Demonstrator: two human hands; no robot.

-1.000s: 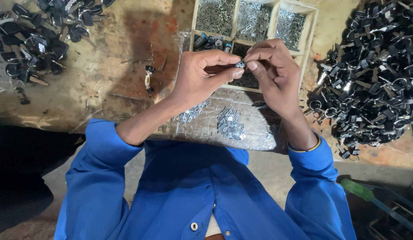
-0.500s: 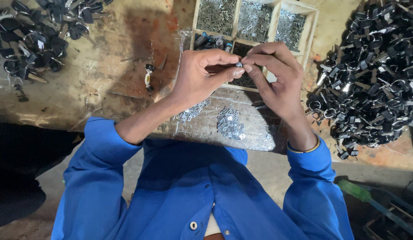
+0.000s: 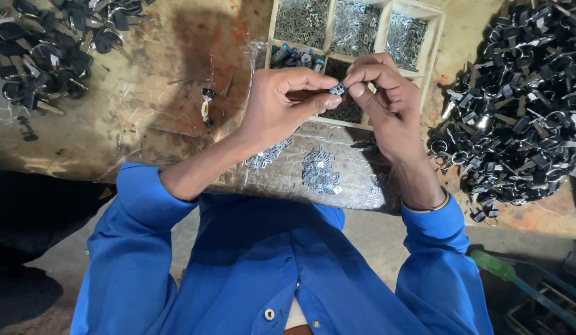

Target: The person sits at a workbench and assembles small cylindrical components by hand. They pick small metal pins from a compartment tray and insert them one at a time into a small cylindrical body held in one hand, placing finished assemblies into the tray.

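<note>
- A worn workbench (image 3: 114,142) spreads beneath both hands
- A heap of black keys and rings (image 3: 523,99) lies well right of the right hand (image 3: 387,105)
- A wooden compartment tray (image 3: 390,37) sits just beyond the fingertips
- The left hand (image 3: 281,105) and the right hand meet, each pinching one small metal piece (image 3: 337,89) between thumb and forefinger
- Loose silver clips (image 3: 319,170) lie below the wrists

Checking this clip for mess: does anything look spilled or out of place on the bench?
Small metal clips lie loose in heaps on the plastic sheet, outside the divided tray. One stray key lies alone, apart from the key piles.
</note>
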